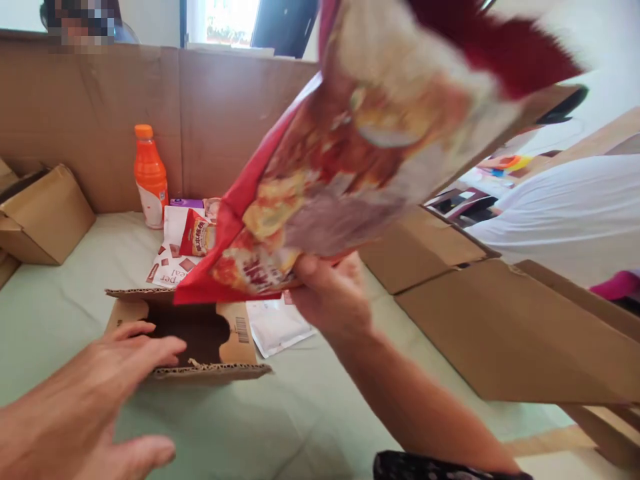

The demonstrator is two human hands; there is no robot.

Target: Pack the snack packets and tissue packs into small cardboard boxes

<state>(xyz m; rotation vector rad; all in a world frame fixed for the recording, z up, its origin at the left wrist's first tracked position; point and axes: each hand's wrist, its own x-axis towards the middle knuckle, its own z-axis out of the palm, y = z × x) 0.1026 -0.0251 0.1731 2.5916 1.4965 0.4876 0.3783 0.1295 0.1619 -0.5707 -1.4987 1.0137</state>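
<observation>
My right hand (pixel 333 293) is closed on the lower edge of a large red snack bag (pixel 360 147), which is lifted high and tilted, blurred by motion. The bag's bottom corner hangs over a small open cardboard box (pixel 235 337) on the pale green surface (pixel 300 413). My left hand (pixel 100 400) is open with fingers spread, its fingertips at the near left edge of the box.
An orange drink bottle (pixel 150 177) stands at the back beside small packets (pixel 197 233) and papers (pixel 173 263). Cardboard walls (pixel 90 107) run behind. Flat cardboard pieces (pixel 505 327) lie right, another box (pixel 43 213) left. Another person (pixel 83 20) sits beyond the wall.
</observation>
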